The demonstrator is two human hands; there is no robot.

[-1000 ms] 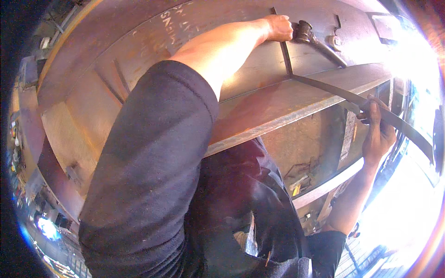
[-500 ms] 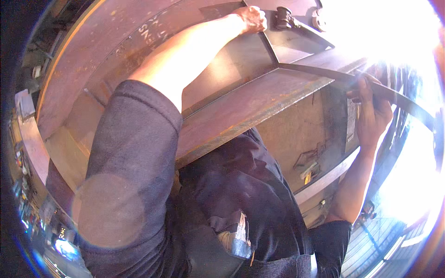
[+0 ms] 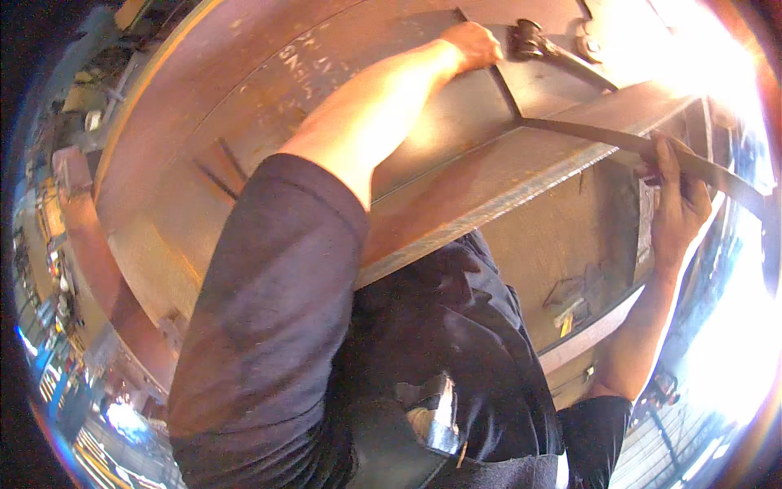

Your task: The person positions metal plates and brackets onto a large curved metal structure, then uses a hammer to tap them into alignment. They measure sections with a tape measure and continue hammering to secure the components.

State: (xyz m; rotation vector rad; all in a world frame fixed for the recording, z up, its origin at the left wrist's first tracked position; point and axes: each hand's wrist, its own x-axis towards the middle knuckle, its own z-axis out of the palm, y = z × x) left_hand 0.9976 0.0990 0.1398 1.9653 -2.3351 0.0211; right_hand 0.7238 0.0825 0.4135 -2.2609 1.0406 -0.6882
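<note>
A thin, dark, L-shaped steel square [image 3: 570, 130] lies against a large rust-brown steel beam [image 3: 489, 183]. Its corner rests near the inner joint of the beam, and its long arm runs out to the right. My left hand [image 3: 472, 46], reaching across the beam, is closed in a fist at the short arm; its fingertips are partly hidden. Out on the long arm, my right hand [image 3: 678, 196] grips the strip between thumb and fingers. A dark hammer-like tool [image 3: 529, 42] with a long handle lies just right of my left hand.
The beam's broad curved-looking plate [image 3: 204, 106] bears pale chalk marks. Its flange edge crosses in front of my body. A rusty steel bar [image 3: 114, 285] stands at left, and a pale steel bar [image 3: 595, 330] lies lower right. Strong glare washes out the right side.
The whole view has shifted, so the beam, square and both hands appear farther right and slightly lower. Both hands keep their places on the square.
</note>
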